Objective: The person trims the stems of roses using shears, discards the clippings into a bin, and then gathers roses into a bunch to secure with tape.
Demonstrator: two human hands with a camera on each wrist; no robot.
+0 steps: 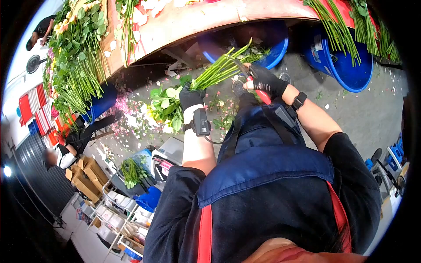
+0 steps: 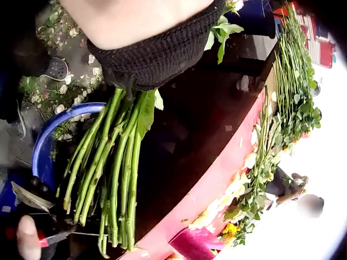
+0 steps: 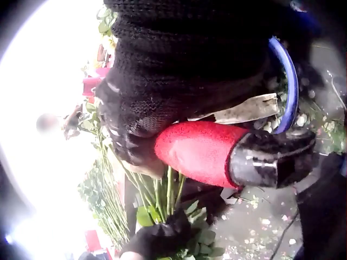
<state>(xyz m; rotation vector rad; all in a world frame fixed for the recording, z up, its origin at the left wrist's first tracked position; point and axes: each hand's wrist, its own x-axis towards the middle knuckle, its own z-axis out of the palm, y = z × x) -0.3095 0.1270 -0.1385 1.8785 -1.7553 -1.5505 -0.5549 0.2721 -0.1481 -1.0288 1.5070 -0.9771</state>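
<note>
Grey floor (image 1: 307, 114), strewn with petals and leaf scraps, lay beneath a worktop (image 1: 188, 28) that curved across 12 o'clock in the head view. Flowers with long stems covered its 10 o'clock end, and more stems (image 1: 335, 37) hung over its edge at 1 o'clock. The left hand (image 1: 191, 95), in a black glove, gripped the bunch (image 1: 219, 72), fingers curled round it; the stems pointed to 2 o'clock of that hand, the leaves and pale blooms to 8 o'clock. At its 3 o'clock, the right hand (image 1: 267, 82) had its fingers wrapped round the red-handled shears (image 1: 263, 97). In the left wrist view the blades stood apart near the stem ends; whether they touched any could not be told. One blue bucket (image 1: 279, 56) sat just beyond the shears, toward 1 o'clock, partly under the worktop; another (image 1: 364, 81) stood at 2 o'clock. Cardboard boxes (image 1: 85, 177) were at 8 o'clock.
</note>
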